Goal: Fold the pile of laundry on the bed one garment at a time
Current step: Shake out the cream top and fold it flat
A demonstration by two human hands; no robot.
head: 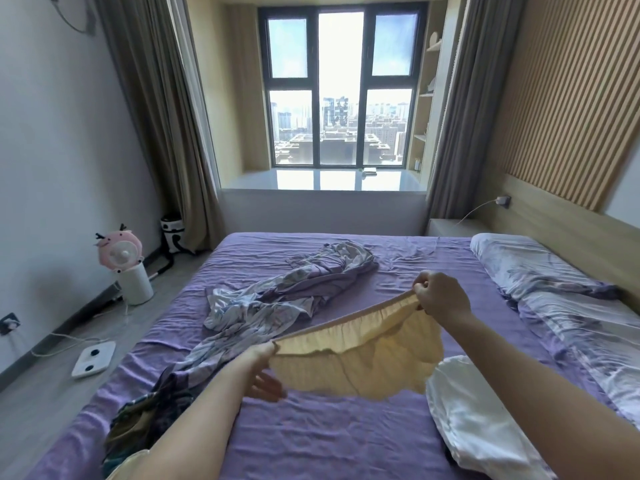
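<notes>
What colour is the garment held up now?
Pale yellow garment, with a gathered elastic waistband; head view.

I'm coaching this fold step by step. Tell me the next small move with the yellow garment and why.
Probably lower it flat onto the purple sheet just below. The left hand and right hand pinch the two ends of the yellow garment by its gathered waistband, stretched in the air, so it hangs bunched and cannot yet be folded.
</notes>
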